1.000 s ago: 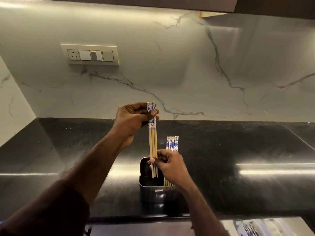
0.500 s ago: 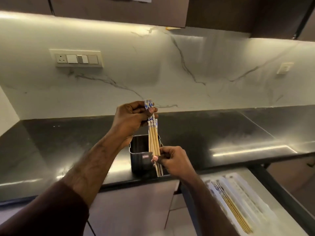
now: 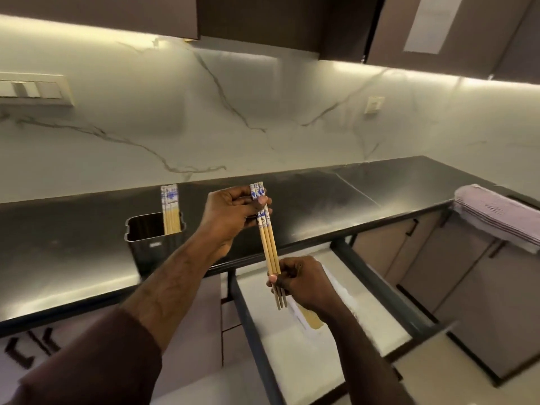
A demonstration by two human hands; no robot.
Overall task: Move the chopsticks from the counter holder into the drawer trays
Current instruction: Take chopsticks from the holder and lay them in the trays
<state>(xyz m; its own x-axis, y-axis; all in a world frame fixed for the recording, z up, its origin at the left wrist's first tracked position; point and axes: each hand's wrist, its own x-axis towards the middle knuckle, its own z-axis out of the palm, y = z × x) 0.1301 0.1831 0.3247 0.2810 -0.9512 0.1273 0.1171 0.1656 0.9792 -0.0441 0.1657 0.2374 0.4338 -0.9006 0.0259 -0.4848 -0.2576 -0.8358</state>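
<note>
Three chopsticks (image 3: 268,244) stand nearly upright at the centre of the frame, held between both hands. The left hand (image 3: 230,216) grips their blue-and-white patterned tops, thumb pressed across the front and fingers curled behind. The right hand (image 3: 302,283) pinches them lower down, near the thin ends, with thumb and curled fingers closed round the bundle; the tips stick out below that grip. The bundle leans slightly, tops toward the upper left, tips toward the lower right.

Below and to the right of the hands lies the open drawer (image 3: 248,317), its dark rail running down toward the bottom of the frame. Inside it a pale tray (image 3: 344,296) shows past the right wrist, with a few wooden sticks (image 3: 311,320) lying in it, partly hidden by the hand.

Left of centre, the dark holder (image 3: 155,249) stands on the black counter (image 3: 336,200), near its front edge. More chopsticks (image 3: 170,209) with the same blue pattern stand in its right side, tops rising above the rim.

At the right edge of the frame a folded striped cloth (image 3: 496,214) rests on the counter. A switch plate (image 3: 32,89) sits at the upper left on the marble wall (image 3: 263,112), with dark cabinets (image 3: 277,21) across the top.
</note>
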